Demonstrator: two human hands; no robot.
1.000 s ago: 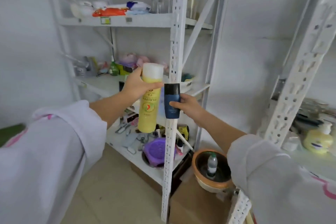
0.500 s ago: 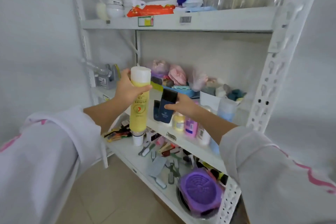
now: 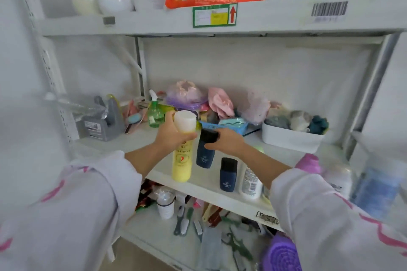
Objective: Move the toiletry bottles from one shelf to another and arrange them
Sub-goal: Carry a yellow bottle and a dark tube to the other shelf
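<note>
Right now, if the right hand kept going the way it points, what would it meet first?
Probably the yellow bottle in the left hand: the right hand, holding the dark blue bottle, points left toward it. Depth is unclear.

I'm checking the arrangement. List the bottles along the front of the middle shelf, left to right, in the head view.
Yellow bottle in the left hand → dark blue bottle in the right hand → standing dark blue bottle → white bottle.

Your right forearm covers part of the white bottle (image 3: 250,182) and whatever stands behind it. The yellow bottle (image 3: 181,160) label print is too blurred to read. The purple item (image 3: 280,256) is cut off by the bottom edge.
</note>
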